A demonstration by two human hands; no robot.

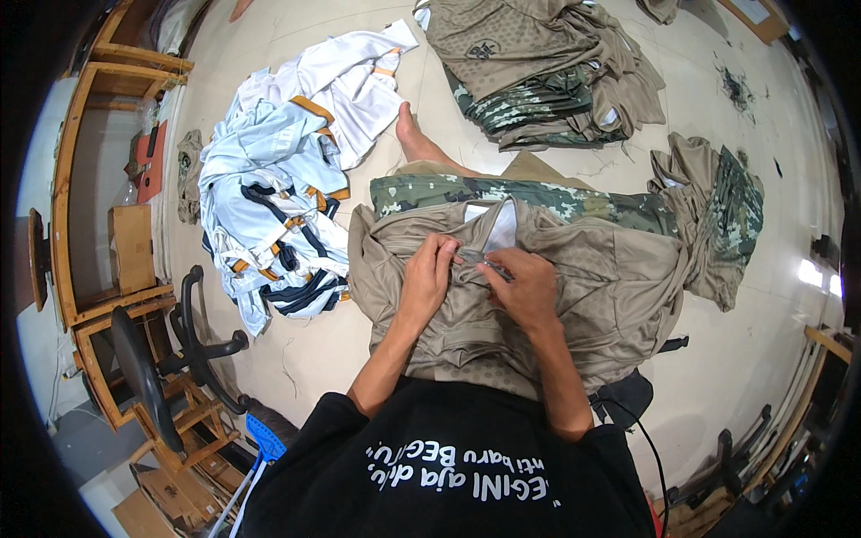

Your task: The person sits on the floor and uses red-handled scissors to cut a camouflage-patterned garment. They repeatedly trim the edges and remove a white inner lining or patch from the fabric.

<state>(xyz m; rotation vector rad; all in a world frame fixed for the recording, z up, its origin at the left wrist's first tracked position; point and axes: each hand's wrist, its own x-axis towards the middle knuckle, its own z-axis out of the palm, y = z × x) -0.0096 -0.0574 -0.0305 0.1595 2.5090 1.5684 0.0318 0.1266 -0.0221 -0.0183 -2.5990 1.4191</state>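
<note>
A khaki-brown shirt [592, 278] lies spread over my lap, its neck opening and white inner label area [501, 229] turned up. My left hand [429, 280] pinches the fabric at the neck opening between thumb and fingers. Close by on the right, my right hand [527, 289] is closed on a small dark tool [499, 270] that looks like thread snips, its tip at the same part of the neck. Most of the tool is hidden by the fingers. Beyond the neck runs a green camouflage cloth [529, 199].
White and pale-blue shirts [269, 170] are heaped at the left. Folded khaki and camouflage shirts [547, 72] are stacked at the far side, another bunch [717, 224] at the right. A black chair base [193, 332] and blue broom [264, 438] stand lower left. A bare foot [414, 136] shows beyond the cloth.
</note>
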